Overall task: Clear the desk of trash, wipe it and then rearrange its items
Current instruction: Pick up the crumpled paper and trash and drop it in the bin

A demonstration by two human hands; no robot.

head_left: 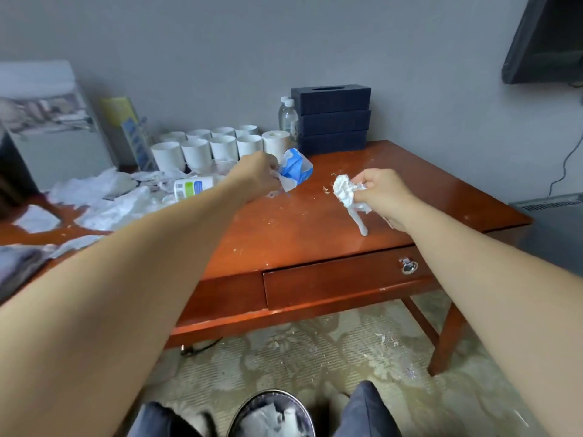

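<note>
Left hand (258, 175) pinches a blue wrapper (295, 168) beyond its fingers; right hand (383, 192) grips a tissue wad (345, 190) over the desk (315, 234).

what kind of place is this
Probably a hotel or guesthouse room, though not certain: a wooden desk holds rows of identical white mugs, stacked dark tissue boxes and water bottles, and a TV hangs on the wall.

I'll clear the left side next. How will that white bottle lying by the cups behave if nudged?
The bottle lies on its side, so it would probably roll. It looks plastic, likely light. Tissues beside it may check it.
</note>
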